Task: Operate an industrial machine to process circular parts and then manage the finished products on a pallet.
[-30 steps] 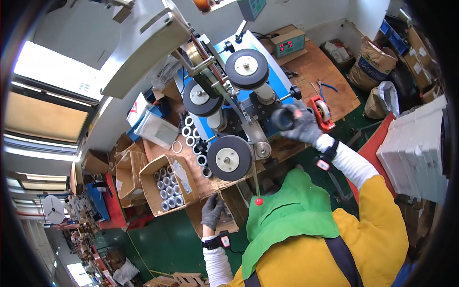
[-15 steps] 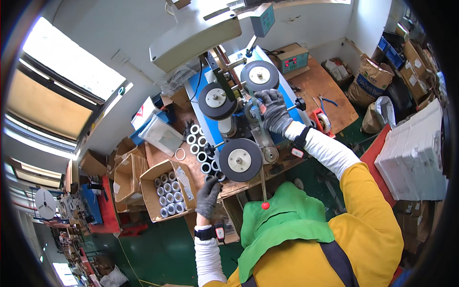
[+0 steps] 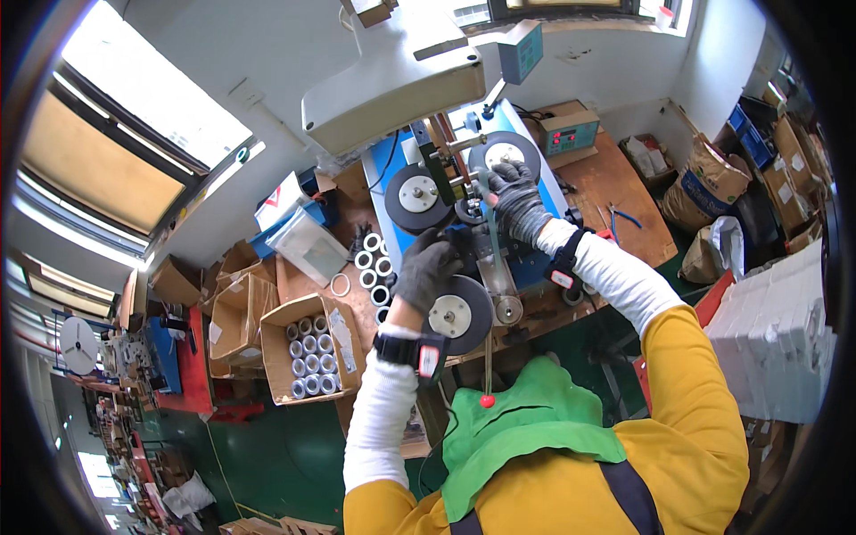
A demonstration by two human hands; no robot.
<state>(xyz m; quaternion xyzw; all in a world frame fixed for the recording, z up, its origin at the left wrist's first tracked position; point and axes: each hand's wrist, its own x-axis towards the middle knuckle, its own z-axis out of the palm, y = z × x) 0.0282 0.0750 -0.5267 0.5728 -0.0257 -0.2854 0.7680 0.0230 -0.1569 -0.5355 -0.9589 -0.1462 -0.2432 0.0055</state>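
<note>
A bench machine with a blue base [image 3: 385,198] carries three dark discs with pale hubs: one at the back right [image 3: 526,147], one at the left [image 3: 403,209] and one in front [image 3: 477,312]. My gloved right hand [image 3: 519,201] is curled at the machine's middle, beside a pale greenish band [image 3: 494,236]; what its fingers hold, if anything, is hidden. Gloved too, my left hand [image 3: 428,270] reaches over the rear of the front disc towards the machine's centre. Its fingertips merge with dark parts there. White-rimmed rings [image 3: 364,259] lie on the bench left of that hand.
An open cardboard box [image 3: 281,357] of upright rolls stands at the left, near a clear plastic bin [image 3: 308,245]. A red-knobbed lever [image 3: 488,400] juts towards me. Blue-handled pliers [image 3: 626,217] and a control box [image 3: 572,134] sit to the right. White stacked blocks [image 3: 767,330] stand farther right.
My left hand has moved up and right, from beside the box and rings to the machine's centre. My right hand stays at the band. The whole view has shifted slightly.
</note>
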